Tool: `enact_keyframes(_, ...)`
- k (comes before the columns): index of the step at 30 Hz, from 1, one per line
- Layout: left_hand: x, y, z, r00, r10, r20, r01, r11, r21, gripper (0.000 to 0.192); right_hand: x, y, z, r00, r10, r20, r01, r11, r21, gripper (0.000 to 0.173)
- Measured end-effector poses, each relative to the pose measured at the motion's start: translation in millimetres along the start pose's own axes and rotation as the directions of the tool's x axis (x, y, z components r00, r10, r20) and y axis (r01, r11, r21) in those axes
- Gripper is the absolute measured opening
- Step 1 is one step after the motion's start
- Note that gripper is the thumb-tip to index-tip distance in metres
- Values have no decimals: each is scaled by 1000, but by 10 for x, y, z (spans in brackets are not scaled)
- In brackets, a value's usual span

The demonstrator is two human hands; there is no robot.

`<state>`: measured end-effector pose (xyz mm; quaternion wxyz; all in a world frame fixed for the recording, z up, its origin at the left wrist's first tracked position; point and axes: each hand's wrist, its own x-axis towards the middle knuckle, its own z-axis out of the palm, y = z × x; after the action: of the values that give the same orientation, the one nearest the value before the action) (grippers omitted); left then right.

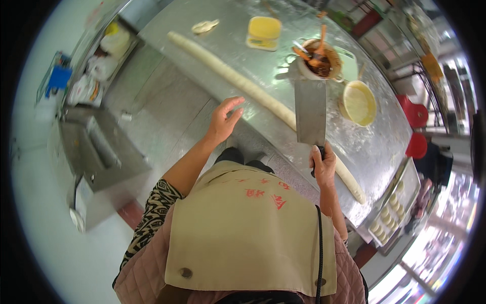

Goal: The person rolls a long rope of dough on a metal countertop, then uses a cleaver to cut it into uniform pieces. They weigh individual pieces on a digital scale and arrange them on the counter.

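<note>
A long rope of dough point(243, 83) lies diagonally across the floured metal worktable point(250, 117). In my right hand point(324, 167) is a cleaver point(311, 112), gripped by its black handle, its broad blade pointing away from me and covering part of the rope. My left hand point(226, 119) hangs free near the table's front edge, fingers apart, with nothing in it. A small scrap of dough point(205, 26) sits beyond the rope's far left end. Whether the blade touches the dough I cannot tell.
Farther back stand a yellow-topped kitchen scale point(264, 33), a pot point(336, 62) of dark filling with utensils, and a yellow bowl point(358, 103). A tray point(414, 186) of several dough rounds is at right. A metal sink unit point(104, 144) stands at left.
</note>
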<state>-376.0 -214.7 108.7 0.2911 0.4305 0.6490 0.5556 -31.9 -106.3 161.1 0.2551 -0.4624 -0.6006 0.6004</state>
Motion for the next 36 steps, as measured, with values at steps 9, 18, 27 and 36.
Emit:
enact_keyframes(9,-819,-321,-770,847,-471,-247,336,834,-438,31,28,-267,644,696,-676,243,577,324,-750,54)
enact_keyframes(18,-1215,-113,-1393,862,-473,-184,312,780,-542,29,-195,-481,1619,638,-679,363,667,250,-702,59)
enact_keyframes(27,-1484,-31,-2370,834,-338,-436,159,904,-396,33,-469,-449,2680,819,-380,429,559,699,-447,29)
enact_keyframes(36,-1291,66,-3194,949,22,-315,54,971,232,30,-762,-545,3152,860,-50,508,252,907,-337,22)
